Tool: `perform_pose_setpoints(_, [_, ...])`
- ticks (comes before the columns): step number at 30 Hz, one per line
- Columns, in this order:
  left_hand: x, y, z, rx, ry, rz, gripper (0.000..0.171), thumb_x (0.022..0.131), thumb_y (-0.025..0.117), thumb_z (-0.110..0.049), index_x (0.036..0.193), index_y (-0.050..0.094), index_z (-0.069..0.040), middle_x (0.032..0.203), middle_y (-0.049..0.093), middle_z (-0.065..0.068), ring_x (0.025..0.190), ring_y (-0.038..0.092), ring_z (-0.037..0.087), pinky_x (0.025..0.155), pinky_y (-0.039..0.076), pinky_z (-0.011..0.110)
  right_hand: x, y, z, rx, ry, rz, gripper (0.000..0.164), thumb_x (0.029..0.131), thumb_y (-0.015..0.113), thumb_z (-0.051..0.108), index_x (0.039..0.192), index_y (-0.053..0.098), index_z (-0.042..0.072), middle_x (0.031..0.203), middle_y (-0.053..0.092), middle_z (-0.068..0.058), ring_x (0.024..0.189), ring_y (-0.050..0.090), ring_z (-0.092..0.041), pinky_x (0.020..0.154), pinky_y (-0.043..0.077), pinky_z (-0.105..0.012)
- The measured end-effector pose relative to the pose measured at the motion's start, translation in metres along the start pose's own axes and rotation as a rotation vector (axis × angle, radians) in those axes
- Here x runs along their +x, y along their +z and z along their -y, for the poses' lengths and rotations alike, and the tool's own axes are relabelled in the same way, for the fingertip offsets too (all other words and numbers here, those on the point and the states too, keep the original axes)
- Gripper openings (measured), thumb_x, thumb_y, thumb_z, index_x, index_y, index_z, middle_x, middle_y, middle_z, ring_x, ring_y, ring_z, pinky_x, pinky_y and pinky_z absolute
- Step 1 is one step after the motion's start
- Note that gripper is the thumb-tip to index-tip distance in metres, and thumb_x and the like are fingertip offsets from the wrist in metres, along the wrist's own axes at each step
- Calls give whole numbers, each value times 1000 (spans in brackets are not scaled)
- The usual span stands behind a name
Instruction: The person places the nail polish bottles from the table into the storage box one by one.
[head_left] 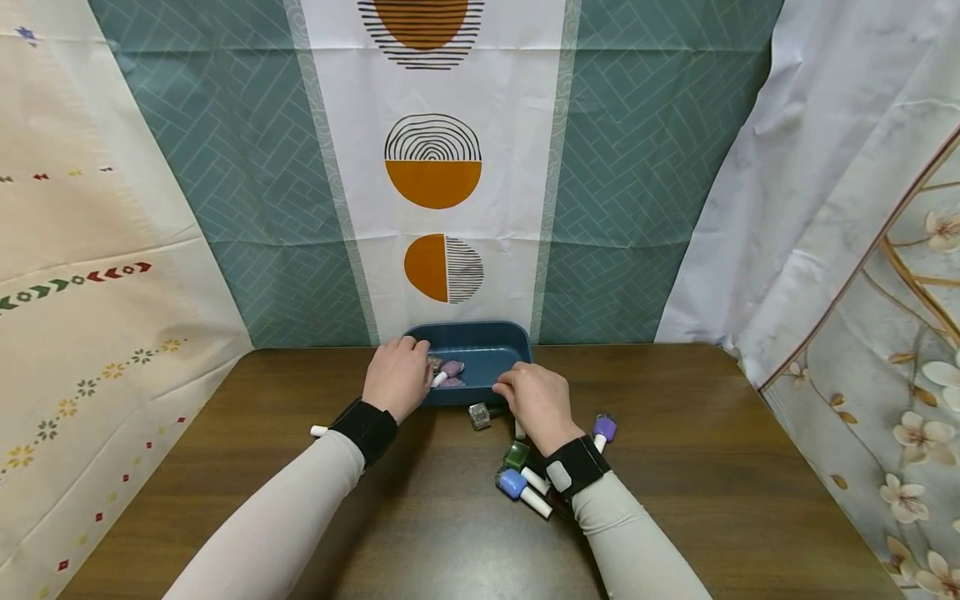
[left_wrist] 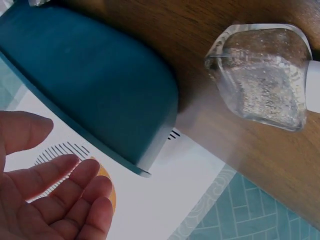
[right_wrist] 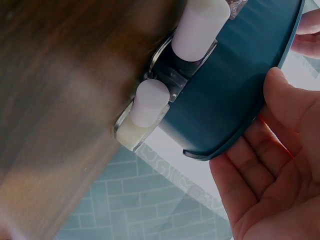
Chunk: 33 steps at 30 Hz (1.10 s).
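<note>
A dark blue bin [head_left: 487, 333] stands at the table's back edge, with mauve nail polish bottles [head_left: 452, 368] in its left part. Over its left end is my left hand [head_left: 400, 375]. The left wrist view shows this hand's [left_wrist: 55, 195] fingers loosely bent near the rim, a gap between thumb and fingertips, nothing held. My right hand [head_left: 536, 404] pinches the front right rim; in the right wrist view its thumb [right_wrist: 282, 92] lies against the rim, fingers beyond it. Before the bin lie a glittery clear bottle [head_left: 480, 416], a green bottle [head_left: 517, 455] and a blue bottle [head_left: 512, 482].
A purple bottle [head_left: 604, 427] lies right of my right wrist. Left of my left wrist, a white cap [head_left: 318, 431] shows; the left wrist view has a clear glitter bottle [left_wrist: 265, 80] beside the bin. A patterned cloth [head_left: 457, 217] hangs behind the wooden table [head_left: 675, 467].
</note>
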<state>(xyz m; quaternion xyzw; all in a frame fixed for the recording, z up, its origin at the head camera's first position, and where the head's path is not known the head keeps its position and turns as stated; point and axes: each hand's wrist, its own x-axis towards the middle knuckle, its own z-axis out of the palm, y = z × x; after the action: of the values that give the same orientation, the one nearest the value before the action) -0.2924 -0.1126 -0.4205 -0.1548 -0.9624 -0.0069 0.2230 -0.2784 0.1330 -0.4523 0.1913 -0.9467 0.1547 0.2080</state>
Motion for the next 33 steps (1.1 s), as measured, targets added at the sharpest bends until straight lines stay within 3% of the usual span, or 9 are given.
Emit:
perform_pose_setpoints(17, [-15, -13, 4, 13, 37, -68, 27, 97, 84, -17, 112, 75, 3, 94, 70, 16, 84, 60, 34, 77, 53, 47, 3, 1, 4, -27, -35, -59, 12, 99, 84, 32, 100, 89, 21, 91, 75, 4, 85, 74, -20, 70, 61, -41])
perform_pose_setpoints(33, [-46, -35, 13, -30, 38, -7, 34, 99, 83, -20, 121, 76, 4, 108, 75, 20, 96, 67, 37, 85, 58, 50, -4, 0, 0, 11, -36, -59, 10, 99, 84, 30, 98, 88, 21, 89, 75, 5, 84, 74, -20, 71, 61, -42])
